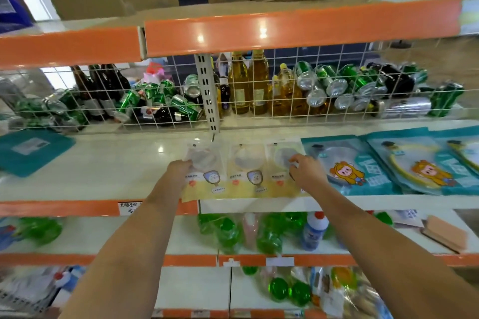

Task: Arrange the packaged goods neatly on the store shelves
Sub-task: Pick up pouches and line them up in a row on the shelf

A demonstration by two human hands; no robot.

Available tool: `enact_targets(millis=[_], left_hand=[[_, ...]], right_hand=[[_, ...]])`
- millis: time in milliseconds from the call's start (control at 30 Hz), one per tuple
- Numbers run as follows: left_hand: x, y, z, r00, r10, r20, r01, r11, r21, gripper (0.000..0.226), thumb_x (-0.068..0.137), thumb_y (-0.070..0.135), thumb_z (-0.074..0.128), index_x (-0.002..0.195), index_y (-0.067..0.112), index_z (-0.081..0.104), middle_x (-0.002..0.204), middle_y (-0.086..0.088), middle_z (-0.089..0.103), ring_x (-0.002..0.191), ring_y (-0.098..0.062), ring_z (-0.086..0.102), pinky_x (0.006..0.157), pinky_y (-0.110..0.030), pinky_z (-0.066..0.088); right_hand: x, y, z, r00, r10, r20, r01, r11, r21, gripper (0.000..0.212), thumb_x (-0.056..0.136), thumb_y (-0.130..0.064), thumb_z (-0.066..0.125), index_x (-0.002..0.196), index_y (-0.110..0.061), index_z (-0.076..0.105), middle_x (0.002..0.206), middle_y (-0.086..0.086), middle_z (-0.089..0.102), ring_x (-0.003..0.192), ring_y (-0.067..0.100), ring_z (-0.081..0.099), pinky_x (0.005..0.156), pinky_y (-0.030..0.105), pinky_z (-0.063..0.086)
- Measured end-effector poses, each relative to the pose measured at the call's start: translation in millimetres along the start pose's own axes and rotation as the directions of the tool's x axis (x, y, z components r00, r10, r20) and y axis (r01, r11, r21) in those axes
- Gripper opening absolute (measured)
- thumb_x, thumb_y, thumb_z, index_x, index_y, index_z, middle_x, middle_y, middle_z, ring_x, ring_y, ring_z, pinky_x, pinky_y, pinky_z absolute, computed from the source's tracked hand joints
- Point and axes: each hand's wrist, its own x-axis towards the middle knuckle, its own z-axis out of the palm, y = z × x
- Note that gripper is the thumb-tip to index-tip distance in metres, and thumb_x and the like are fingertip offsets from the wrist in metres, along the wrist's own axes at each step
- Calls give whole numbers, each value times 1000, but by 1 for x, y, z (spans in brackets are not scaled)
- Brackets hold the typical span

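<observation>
On the white shelf [103, 171], three yellow packs [243, 171] lie side by side; left hand [178, 167] and right hand [304, 169] pinch the outer ones. Overhanging the front edge, they could slide off.

Both your bare forearms reach up from the bottom of the frame toward the middle. Your left hand [178, 169] curls fingers forward; your right hand [307, 172] shows bent fingers, thumb pointing left.

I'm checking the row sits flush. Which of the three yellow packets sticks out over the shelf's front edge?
The leftmost yellow packet, under the left hand: its bottom corner hangs past the shelf edge, while the other two stop at it.
</observation>
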Motion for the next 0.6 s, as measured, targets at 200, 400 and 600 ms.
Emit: enact_targets(millis=[200, 400, 600], left_hand=[[22, 7, 8, 1000, -5, -21, 5, 1000, -2, 15, 99, 14, 47, 95, 3, 57, 96, -19, 56, 68, -26, 46, 42, -16, 43], [29, 1, 7, 996, 92, -9, -91, 992, 84, 33, 96, 14, 51, 121, -5, 58, 120, -24, 60, 104, -34, 58, 90, -38, 44], [24, 2, 12, 982, 186, -38, -173, 960, 221, 27, 92, 19, 52, 113, 6, 62, 108, -15, 65, 87, -29, 57, 69, -29, 43]], right_hand=[[13, 3, -1, 1000, -16, 11, 17, 998, -57, 34, 95, -20, 43, 127, -17, 53, 123, 13, 56, 113, 32, 51, 92, 36, 43], [20, 1, 8, 999, -39, 34, 42, 997, -73, 30, 96, -23, 40, 121, -17, 56, 120, 10, 59, 110, 30, 51, 90, 36, 43], [21, -2, 14, 999, -29, 18, 30, 996, -81, 34, 97, -20, 41, 128, -19, 52, 127, 10, 53, 117, 30, 45, 94, 38, 40]])
